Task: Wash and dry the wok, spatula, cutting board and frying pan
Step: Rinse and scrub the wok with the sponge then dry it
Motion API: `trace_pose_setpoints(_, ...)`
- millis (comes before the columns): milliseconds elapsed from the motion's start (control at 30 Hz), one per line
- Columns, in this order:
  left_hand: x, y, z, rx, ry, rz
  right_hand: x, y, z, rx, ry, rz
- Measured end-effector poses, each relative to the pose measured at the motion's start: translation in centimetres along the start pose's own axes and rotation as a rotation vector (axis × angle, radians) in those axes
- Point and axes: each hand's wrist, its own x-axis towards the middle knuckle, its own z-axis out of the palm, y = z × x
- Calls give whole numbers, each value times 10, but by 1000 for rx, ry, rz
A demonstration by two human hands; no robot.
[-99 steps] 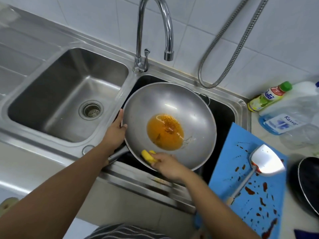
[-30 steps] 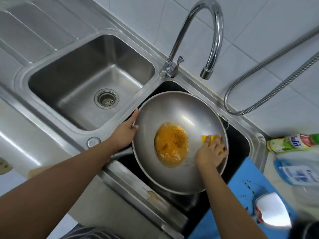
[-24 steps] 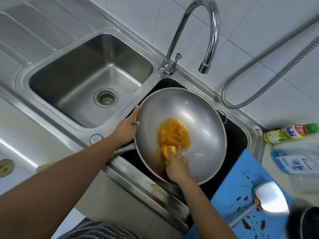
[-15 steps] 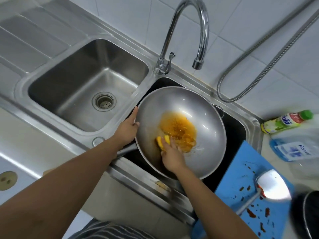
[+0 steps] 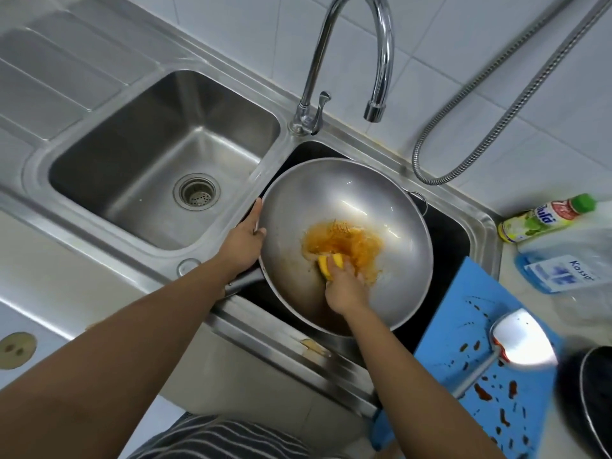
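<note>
Wok scrub in progress, right sink basin.
Your wok [image 5: 347, 207] sits over the right basin; your left hand [image 5: 243, 241] grips its rim, your right hand [image 5: 344, 289] clenches the yellow sponge [image 5: 326, 265], which has just smeared the orange residue [image 5: 344, 241]; rinsing remains.

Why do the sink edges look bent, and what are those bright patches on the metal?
Head view: the wide-angle lens bows the sink rim and faucet; the patches are glare from overhead light on the wok and spatula; the frying pan at the right edge is smeared soft.
</note>
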Motion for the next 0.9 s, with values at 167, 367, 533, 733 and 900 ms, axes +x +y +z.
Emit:
trace_pose_setpoints(167,1,2,1,-23,18,10,-1,-27,19,374,-189,-264)
trace_pose_setpoints(367,6,-7,4,-42,9,8,-9,-9,18,126,-54,-52)
trace_pose_setpoints(533,8,-10,6,-66,15,13,-64,-24,17,551,-172,-219)
trace_pose_setpoints(733,8,-8,6,-57,-6,27,-85,28,-26,-150,-72,123)
trace_pose_setpoints(900,10,-9,7,-36,17,36,-98,-37,15,200,-41,-163)
